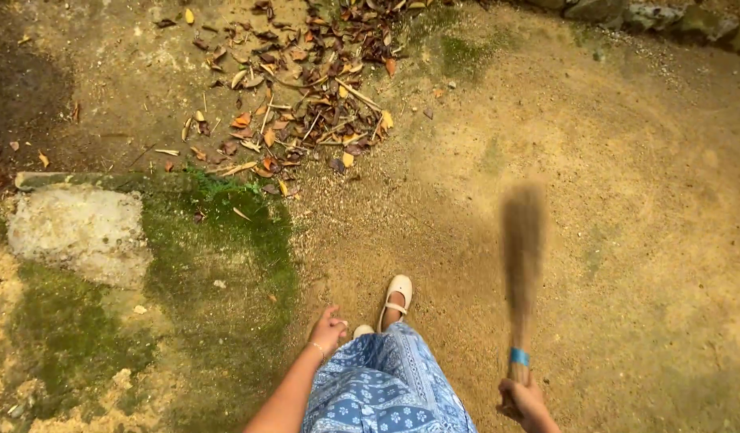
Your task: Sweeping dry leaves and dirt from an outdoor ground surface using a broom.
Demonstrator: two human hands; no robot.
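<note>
I see bare sandy ground [610, 200] filling nearly the whole frame, tan and gritty, with a green moss patch [218, 265] spreading over the lower left. A pale flat stone [77, 232] lies at the left edge, bedded in that moss. Across the upper middle sits a pile of dry leaves [298, 88], brown and orange, mixed with thin twigs (a few strays lie loose toward the upper left). Grey stones [651, 14] line the upper right corner.

At the bottom centre I make out a blue patterned skirt [386, 389], and just above it one white shoe [396, 295] pointing up the frame, with the toe of a second beside it.

The broom [522, 265] stands right of centre, running from the lower right up toward the middle; its brown bristle head is smeared by motion blur, and a turquoise band [519, 357] wraps the handle just above the grip. It is well apart from the leaf pile.

My right hand [524, 403], at the bottom edge, is wrapped closed round the broom's handle end, arm coming in from below. My left hand [328, 330] hangs beside the skirt, fingers loosely curled and holding nothing, a thin bracelet [317, 347] at the wrist, the forearm slanting down to the bottom edge.
</note>
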